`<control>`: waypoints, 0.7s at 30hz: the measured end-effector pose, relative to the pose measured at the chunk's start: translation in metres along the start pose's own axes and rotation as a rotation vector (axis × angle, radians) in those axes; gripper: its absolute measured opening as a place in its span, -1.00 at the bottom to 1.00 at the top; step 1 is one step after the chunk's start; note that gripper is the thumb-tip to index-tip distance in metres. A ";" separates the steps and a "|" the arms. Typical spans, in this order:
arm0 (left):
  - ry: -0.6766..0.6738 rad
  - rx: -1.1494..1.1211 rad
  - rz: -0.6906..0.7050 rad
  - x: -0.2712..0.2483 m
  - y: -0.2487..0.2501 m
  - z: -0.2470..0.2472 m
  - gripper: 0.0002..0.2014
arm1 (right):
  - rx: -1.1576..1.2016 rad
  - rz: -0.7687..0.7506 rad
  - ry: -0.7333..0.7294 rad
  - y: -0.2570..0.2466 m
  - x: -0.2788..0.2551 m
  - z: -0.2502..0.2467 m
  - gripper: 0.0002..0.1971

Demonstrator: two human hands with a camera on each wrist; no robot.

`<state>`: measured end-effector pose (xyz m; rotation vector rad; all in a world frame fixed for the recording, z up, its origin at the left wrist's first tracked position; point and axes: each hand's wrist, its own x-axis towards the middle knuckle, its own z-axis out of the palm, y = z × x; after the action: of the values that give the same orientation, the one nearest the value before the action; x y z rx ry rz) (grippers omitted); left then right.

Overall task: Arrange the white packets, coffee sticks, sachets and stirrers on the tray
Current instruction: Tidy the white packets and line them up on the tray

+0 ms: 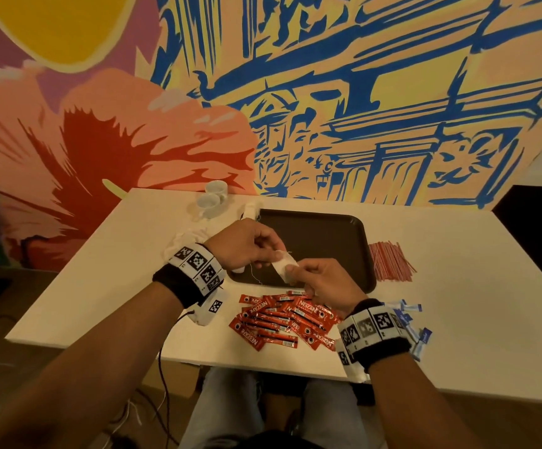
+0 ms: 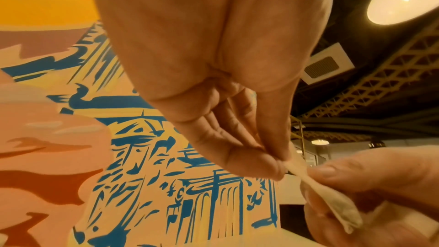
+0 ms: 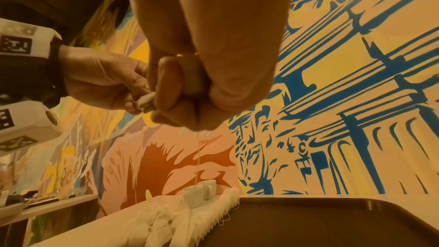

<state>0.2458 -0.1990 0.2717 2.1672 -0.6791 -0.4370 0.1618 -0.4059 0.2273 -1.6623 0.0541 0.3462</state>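
Both hands hold one white packet (image 1: pixel 284 266) over the near left corner of the dark brown tray (image 1: pixel 327 234). My left hand (image 1: pixel 253 246) pinches its far end and my right hand (image 1: pixel 315 280) pinches its near end. A thin thread (image 1: pixel 252 273) hangs from it. The packet (image 2: pixel 332 200) shows edge-on between thumb and finger in the left wrist view, and partly (image 3: pixel 147 101) in the right wrist view. More white packets (image 3: pixel 190 215) lie in a row along the tray's left edge. Red coffee sticks (image 1: pixel 282 319) are heaped on the table, blue sachets (image 1: pixel 415 322) to their right, red-and-white stirrers (image 1: pixel 391 262) right of the tray.
Two small white cups (image 1: pixel 213 197) stand at the back of the white table (image 1: pixel 473 286), near the painted wall. A loose pile of white packets (image 1: pixel 188 238) lies left of my left wrist. The table's front edge runs just below the coffee sticks.
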 end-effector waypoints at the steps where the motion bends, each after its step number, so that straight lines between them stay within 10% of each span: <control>1: -0.019 0.029 -0.011 0.004 0.000 -0.002 -0.91 | -0.015 -0.003 0.006 0.001 0.004 -0.003 -0.75; 21: 0.254 0.516 -0.131 0.196 -0.060 -0.090 -0.91 | 0.178 0.203 0.117 0.018 0.151 -0.081 -0.65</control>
<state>0.4675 -0.2304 0.2643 2.7051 -0.5489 -0.0448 0.3167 -0.4625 0.1783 -1.5021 0.3341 0.3862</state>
